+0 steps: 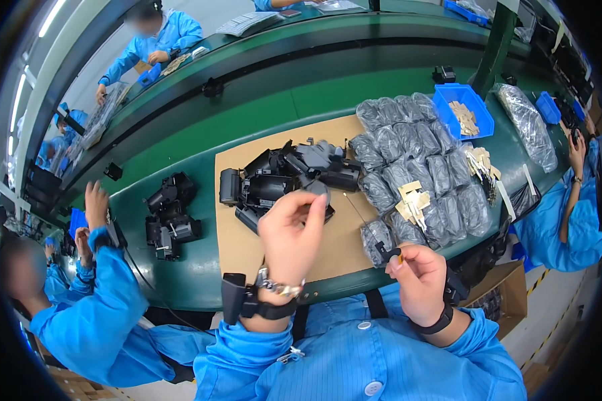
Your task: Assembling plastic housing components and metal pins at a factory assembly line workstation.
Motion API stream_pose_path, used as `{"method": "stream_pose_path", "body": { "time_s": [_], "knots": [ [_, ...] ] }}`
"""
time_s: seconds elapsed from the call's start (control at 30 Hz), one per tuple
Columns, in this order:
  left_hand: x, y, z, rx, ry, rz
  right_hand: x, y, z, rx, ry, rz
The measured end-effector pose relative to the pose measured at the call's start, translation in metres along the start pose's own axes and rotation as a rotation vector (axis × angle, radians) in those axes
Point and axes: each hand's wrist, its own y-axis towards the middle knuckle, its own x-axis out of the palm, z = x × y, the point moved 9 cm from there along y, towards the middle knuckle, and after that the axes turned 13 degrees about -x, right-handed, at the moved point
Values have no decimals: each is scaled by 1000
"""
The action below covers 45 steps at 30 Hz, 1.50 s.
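Note:
My left hand point(289, 230) is raised over the near side of a heap of black plastic housings point(271, 187). Its fingers and thumb are curled together; whether anything is between them is hidden. Just beyond its fingertips, a smooth grey part point(322, 155) on the heap looks blurred. At the front edge of the table my right hand point(419, 277) pinches a small black part point(386, 254), with a bit of orange at the fingertips. A thin rod point(356, 208) slants up and left from near that part. Behind it lies a bagged grey item point(376, 239).
Bagged grey items point(441, 170) lie in rows on a cardboard sheet point(237, 150), cream tags point(413, 202) on top. A blue bin point(486, 119) holds more tags. More black parts point(170, 214) sit left on the green table point(201, 257). Co-workers point(100, 294) work on both sides.

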Motion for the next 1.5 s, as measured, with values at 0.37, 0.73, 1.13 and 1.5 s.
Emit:
{"method": "stream_pose_path", "body": {
  "time_s": [0.37,0.73,1.13,1.5],
  "knots": [
    [7,-59,-25,-408,-838,-452,52,5,26,249,299,-120],
    [6,-77,-26,-348,-795,-440,56,3,33,207,76,-271],
    [4,-80,-35,-367,-764,-347,54,-3,40,250,-5,-284],
    [3,-82,-35,-393,-802,-323,53,-6,42,293,3,-258]
  ]
}}
